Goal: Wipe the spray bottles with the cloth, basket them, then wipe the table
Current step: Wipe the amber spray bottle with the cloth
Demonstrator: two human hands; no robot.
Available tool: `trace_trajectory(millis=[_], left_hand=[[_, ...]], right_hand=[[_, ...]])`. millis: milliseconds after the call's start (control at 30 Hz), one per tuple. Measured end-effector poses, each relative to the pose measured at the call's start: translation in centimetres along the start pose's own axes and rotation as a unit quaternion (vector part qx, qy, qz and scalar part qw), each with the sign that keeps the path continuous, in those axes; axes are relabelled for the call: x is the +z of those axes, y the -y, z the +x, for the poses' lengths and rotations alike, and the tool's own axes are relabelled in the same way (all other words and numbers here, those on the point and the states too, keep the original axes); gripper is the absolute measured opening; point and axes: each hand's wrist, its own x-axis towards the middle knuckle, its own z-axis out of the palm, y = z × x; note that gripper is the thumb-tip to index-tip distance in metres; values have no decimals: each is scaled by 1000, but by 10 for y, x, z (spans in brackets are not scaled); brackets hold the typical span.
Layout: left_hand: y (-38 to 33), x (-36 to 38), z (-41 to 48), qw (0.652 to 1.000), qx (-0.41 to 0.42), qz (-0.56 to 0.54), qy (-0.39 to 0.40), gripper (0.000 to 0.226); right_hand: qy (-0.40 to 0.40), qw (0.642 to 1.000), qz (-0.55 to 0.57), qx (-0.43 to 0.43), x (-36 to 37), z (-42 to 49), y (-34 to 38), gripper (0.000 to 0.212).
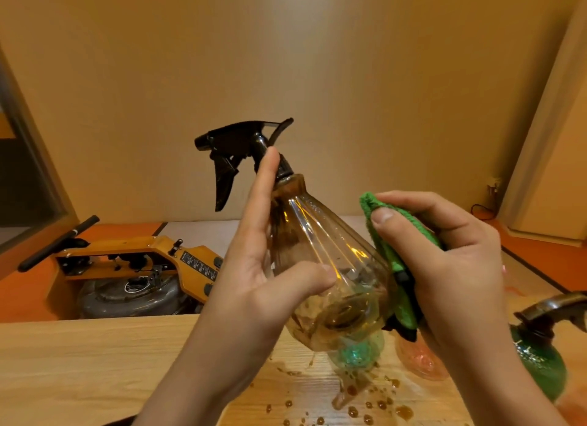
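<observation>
Currently, a stained spray bottle [317, 260] is gripped above the table [95, 362] by the fingers of the left hand [254, 298]; a green cloth [390, 244] is pinched against it by the right hand [451, 266]. Probably light and slippery, it is best gripped by the neck.

A pale wooden tabletop [79, 362] fills the lower frame. Brown drops [403, 411] spatter its lower centre, and a green spray bottle [540, 365] stands at the right edge.
</observation>
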Motion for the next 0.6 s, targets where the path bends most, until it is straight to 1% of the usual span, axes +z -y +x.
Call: trace_trajectory(millis=[67,133,200,300,400,467,600], left_hand=[[2,-1,0,1000,5,-6,11,92],[4,-2,0,1000,1,10,29,76],[4,-2,-1,999,-4,28,44,64],[2,1,0,996,-1,65,59,62],[-1,4,-2,993,0,91,77,64],[0,5,-3,992,-5,84,93,72],[-2,0,-3,987,-50,69,135,111]], right_hand=[[-29,1000,-2,-8,1,-1,-2,14],[-52,999,2,-14,2,-2,-3,13],[-67,998,5,-16,1,-4,-3,14],[-87,996,1,-25,1,-5,0,14],[-106,994,-3,-38,2,-6,0,13],[-124,991,7,-42,4,-6,-1,14],[-148,987,19,-53,5,-7,-1,14]])
